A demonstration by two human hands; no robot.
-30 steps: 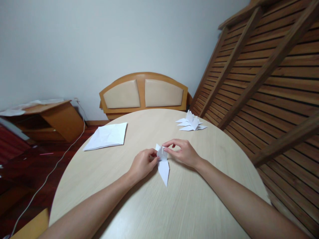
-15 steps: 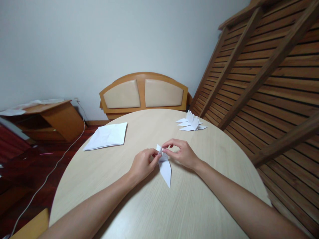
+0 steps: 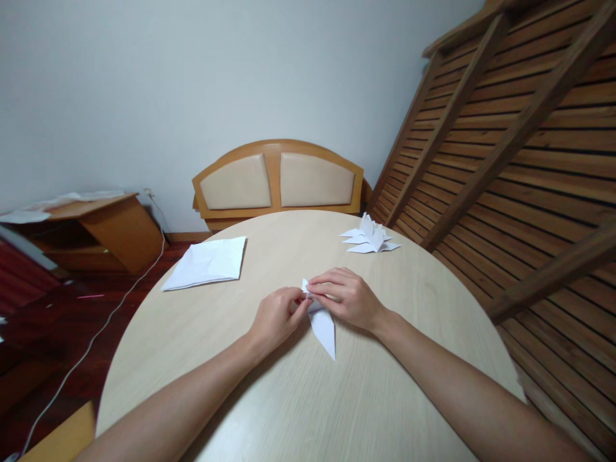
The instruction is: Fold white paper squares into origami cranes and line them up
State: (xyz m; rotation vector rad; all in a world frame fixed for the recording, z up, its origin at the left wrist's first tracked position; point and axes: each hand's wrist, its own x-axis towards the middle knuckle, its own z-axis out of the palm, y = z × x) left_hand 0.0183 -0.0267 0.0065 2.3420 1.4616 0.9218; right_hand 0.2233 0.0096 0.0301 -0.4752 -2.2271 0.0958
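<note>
Both hands meet over the middle of a round, pale wooden table. The left hand has thumb and fingertips pinched together on the upper left edge of a folded white paper piece. The right hand lies over the paper's top end, fingers curled down and pressed on it; whether its thumb is under the fold cannot be made out, as the fingers hide that part. The paper's long pointed tip lies flat on the table, pointing toward the person, just below the right hand.

A stack of plain white sheets lies well apart on the table's far left. Finished folded paper figures sit at the far right edge. Beyond the table stands a chair back with two padded panels.
</note>
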